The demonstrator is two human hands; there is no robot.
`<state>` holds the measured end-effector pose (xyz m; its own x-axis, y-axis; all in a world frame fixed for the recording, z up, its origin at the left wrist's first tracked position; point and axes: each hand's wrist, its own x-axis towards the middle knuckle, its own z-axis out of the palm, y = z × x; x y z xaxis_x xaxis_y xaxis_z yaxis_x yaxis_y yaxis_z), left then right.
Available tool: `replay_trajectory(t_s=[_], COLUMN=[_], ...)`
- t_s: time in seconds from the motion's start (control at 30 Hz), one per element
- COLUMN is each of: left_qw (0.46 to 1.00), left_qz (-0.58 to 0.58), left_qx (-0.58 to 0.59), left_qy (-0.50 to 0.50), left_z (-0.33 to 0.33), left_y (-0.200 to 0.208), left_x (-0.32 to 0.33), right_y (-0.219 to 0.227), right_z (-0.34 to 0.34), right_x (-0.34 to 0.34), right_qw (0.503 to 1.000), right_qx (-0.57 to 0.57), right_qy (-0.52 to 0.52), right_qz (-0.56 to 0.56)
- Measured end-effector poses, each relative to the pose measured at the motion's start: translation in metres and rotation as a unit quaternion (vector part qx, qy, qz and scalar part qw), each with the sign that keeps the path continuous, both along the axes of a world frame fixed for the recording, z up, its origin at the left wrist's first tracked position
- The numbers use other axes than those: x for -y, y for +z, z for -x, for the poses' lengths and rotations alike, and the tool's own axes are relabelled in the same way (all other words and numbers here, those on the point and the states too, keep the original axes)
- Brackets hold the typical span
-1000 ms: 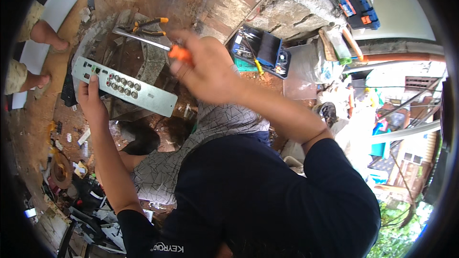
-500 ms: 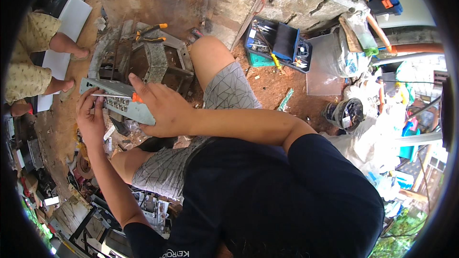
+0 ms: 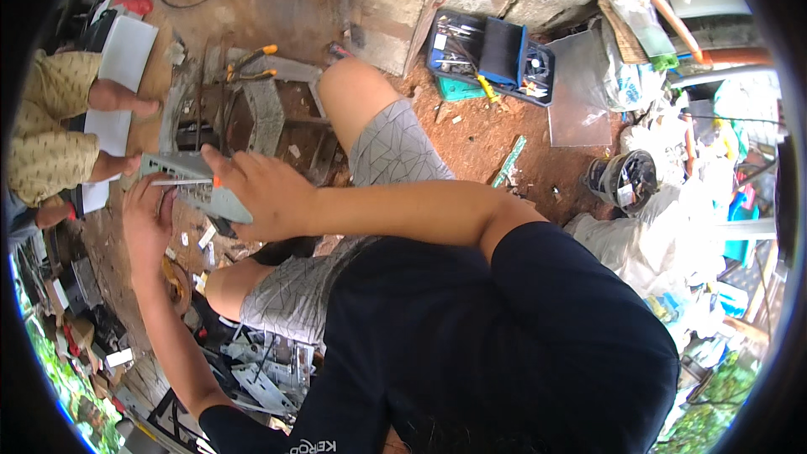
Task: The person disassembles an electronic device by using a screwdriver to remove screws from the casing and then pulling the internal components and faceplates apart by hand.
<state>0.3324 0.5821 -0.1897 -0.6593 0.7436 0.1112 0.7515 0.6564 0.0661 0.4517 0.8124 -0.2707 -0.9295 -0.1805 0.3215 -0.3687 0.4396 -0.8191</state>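
Observation:
A grey metal electronics casing (image 3: 174,164) is held up between my hands, left of my lap. My right hand (image 3: 273,202) is closed around its right end and the orange handle of a screwdriver (image 3: 216,182). The thin shaft runs left across the casing toward my left fingertips. My left hand (image 3: 148,223) is closed at the casing's left end, fingers bent against it by the shaft's tip. Exactly what those fingertips pinch is hidden. Beyond the casing, pliers (image 3: 252,76) with orange-and-black handles lie on a worn metal frame (image 3: 267,122).
An open tool case (image 3: 471,59) lies on the dirt floor past my knee, near a bucket of scraps (image 3: 626,181). Another person's legs (image 3: 109,97) are at the far left. Metal scraps (image 3: 261,374) lie by my near leg; white sacks (image 3: 630,244) pile at right.
The casing has tilted, so its row of round jacks shows less. Both hands have shifted slightly left with it. The screwdriver stays across the casing, and the whole view has moved a little.

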Motion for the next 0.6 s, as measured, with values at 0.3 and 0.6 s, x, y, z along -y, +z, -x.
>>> replay_trajectory(t_s=[0.3, 0.6], left_qw=[0.979, 0.983], left_qz=[-0.171, -0.174], left_qx=[-0.006, 0.004], left_qy=[0.113, 0.058], left_z=[-0.005, -0.019], left_y=[-0.01, -0.018], left_x=[0.014, 0.016], right_y=[0.015, 0.018], right_z=[0.006, 0.004], right_x=[-0.003, 0.002], right_qw=[0.996, 0.997], right_qx=[0.09, 0.078], right_qy=[-0.02, -0.008], right_qz=[0.016, -0.007])
